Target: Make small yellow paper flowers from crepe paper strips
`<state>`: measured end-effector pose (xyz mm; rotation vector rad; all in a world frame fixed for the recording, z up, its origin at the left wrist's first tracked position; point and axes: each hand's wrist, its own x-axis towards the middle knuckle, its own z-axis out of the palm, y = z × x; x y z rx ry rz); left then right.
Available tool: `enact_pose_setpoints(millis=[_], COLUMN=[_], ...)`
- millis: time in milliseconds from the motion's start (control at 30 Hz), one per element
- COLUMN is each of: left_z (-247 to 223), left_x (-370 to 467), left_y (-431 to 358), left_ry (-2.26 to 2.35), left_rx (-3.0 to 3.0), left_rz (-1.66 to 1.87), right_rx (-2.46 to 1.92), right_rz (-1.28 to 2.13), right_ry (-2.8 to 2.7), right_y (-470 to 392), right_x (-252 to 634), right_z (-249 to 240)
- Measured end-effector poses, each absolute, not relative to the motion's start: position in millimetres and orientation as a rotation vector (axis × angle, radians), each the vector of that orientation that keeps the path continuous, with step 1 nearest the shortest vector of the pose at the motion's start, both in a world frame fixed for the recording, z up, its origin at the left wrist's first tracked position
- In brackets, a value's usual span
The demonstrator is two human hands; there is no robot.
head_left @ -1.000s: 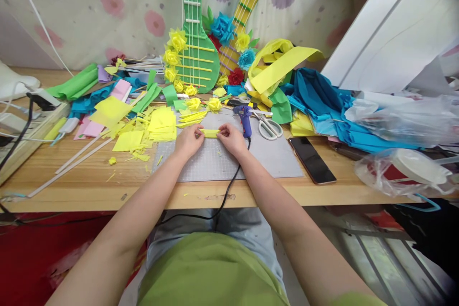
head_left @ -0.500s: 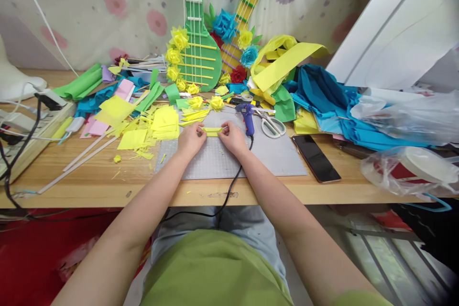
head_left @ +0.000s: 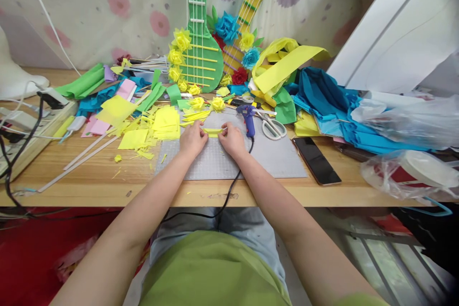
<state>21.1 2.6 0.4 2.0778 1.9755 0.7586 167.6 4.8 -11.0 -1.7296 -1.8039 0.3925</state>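
pinching a yellow paper strip (head_left: pixel 213 132) by its ends between left hand (head_left: pixel 193 139) and right hand (head_left: pixel 232 140), over the grey mat (head_left: pixel 279 162); cannot tell whether touching it. apparently folding or creasing; next, likely calling for aligned edges and even pressure lengthwise.

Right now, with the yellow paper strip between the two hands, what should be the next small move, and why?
Probably slide the right hand along the yellow paper strip to press its fold flatter, while the left hand steadies the other end: the hands pinch it at opposite ends, and a fold line seems to run along its length.
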Motion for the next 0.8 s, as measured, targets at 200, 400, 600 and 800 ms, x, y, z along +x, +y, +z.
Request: enact_pose_setpoints(millis=[200,400,600,800], left_z=[1.3,0.8,3.3,3.9], left_x=[21.9,20.6,19.8,19.4], left_y=[2.8,2.5,0.8,0.0], left_ry=[2.009,1.986,1.943,1.892], left_rx=[2.054,2.103,2.130,2.165], left_rz=[0.749,0.718,0.720,0.704], right_rx=[-1.751,-1.752,-1.734,-1.725], right_rz=[0.394,0.349,0.322,0.290], right_ry=[-1.818,-1.833,-1.871,-1.900], right_y=[3.7,3.9,4.1,3.2], right_x=[166.1,166.1,166.8,167.0], right_z=[-7.8,-8.8,-9.7,-9.1])
